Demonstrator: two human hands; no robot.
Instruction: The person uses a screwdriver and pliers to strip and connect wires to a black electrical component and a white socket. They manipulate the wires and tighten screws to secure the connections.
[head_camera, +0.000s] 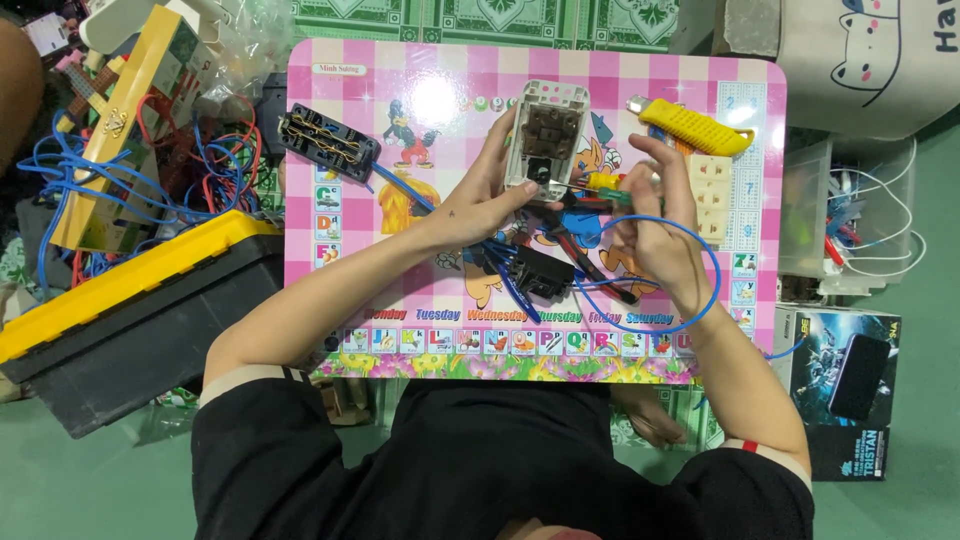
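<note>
Yellow-lidded toolbox (120, 290): on the floor, left of the counter.
Black socket strip (328, 142): flat on the pink counter (340, 280), a blue wire (400, 188) attached.
Left hand (480, 200): fingers closed around a white switch box (545, 135), tilted up over mid-counter.
Right hand (660, 240): fingers pinch a small screwdriver (605, 183), tip at the box's lower edge.
Yellow cutter (692, 127): lying beyond the right hand.

The socket housing (545, 135) at twelve o'clock looks like matt white plastic with dull metal contacts inside. The small table (680, 75) has a glossy, smooth printed top. At two o'clock, the utility knife (695, 127) is ribbed yellow plastic.
</note>
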